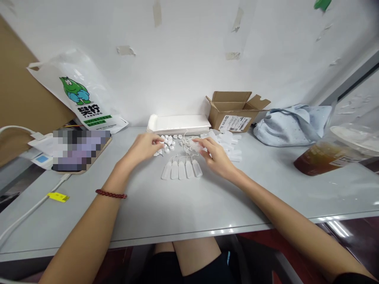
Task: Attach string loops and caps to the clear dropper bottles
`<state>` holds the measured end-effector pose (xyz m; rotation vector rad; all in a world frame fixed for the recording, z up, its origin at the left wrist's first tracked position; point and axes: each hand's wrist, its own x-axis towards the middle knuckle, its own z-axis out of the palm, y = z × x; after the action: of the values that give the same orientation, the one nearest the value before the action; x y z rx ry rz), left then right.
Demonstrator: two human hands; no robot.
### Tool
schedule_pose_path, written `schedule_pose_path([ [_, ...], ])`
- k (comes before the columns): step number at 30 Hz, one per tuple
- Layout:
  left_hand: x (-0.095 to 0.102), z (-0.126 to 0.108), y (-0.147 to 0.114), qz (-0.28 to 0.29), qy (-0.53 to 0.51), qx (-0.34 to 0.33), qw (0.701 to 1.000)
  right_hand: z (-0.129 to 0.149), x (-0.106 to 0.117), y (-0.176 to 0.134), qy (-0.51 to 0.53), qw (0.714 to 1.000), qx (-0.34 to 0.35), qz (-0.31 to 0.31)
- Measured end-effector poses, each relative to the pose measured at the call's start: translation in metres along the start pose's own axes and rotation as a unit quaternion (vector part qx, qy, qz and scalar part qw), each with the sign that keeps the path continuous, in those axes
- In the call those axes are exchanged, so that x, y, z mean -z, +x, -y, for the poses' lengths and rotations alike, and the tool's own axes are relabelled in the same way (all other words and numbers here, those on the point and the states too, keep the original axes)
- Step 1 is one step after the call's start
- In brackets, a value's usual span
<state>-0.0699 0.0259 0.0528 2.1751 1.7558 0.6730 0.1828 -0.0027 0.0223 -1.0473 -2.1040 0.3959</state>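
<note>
My left hand (148, 145) reaches to the left side of a pile of small white caps (168, 142), its thumb and index finger apart at the pile's edge. On the right, my right hand (214, 154) hovers by a tangle of thin white cords (188, 146), its fingers bent and apart. Whether its fingertips touch the cords or the clear pieces there is hard to see. Several translucent small bottles (182, 170) lie side by side in a row between my hands, with cords at their necks. More translucent bottles (233, 152) are heaped beyond my right hand.
A stack of white paper sleeves (179, 123) lies against the wall beside an open cardboard box (232, 114). A phone (81, 152) and a white plastic bag (79, 90) are at left. A light blue cloth bag (291, 125) and a tilted drink cup (318, 157) occupy the right.
</note>
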Motion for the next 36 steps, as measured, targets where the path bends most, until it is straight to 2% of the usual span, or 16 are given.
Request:
schedule_pose_path([
  [2, 0.008, 0.005, 0.001, -0.009, 0.02, 0.018, 1.0, 0.0, 0.0, 0.0, -0.001, 1.0, 0.003, -0.002],
  [4, 0.012, 0.011, 0.001, 0.012, 0.027, 0.02, 0.999, 0.0, -0.001, 0.0, -0.002, 1.0, 0.008, -0.005],
  [8, 0.004, 0.016, 0.001, 0.071, 0.025, 0.0, 0.997, 0.0, 0.0, 0.0, -0.005, 1.0, 0.012, -0.006],
  [12, -0.002, 0.017, 0.001, 0.086, 0.055, 0.009, 0.995, 0.0, 0.001, 0.001, -0.005, 1.0, 0.004, -0.003],
  [17, 0.0, 0.011, -0.001, 0.116, 0.097, 0.008, 0.989, 0.0, 0.001, 0.001, -0.003, 1.0, 0.003, -0.003],
  [21, 0.003, 0.007, -0.002, 0.1, 0.093, 0.013, 0.991, 0.0, 0.001, 0.001, -0.003, 1.0, 0.001, 0.0],
  [26, 0.006, 0.006, -0.001, 0.029, 0.016, 0.023, 0.999, 0.001, 0.001, 0.001, -0.004, 1.0, 0.003, -0.006],
  [32, 0.0, 0.006, 0.002, 0.049, -0.011, 0.036, 0.998, -0.003, -0.004, 0.001, 0.01, 1.0, -0.009, 0.008],
  [36, -0.004, 0.008, 0.002, 0.032, 0.012, 0.02, 0.999, -0.006, -0.003, 0.002, 0.005, 1.0, -0.019, 0.003],
])
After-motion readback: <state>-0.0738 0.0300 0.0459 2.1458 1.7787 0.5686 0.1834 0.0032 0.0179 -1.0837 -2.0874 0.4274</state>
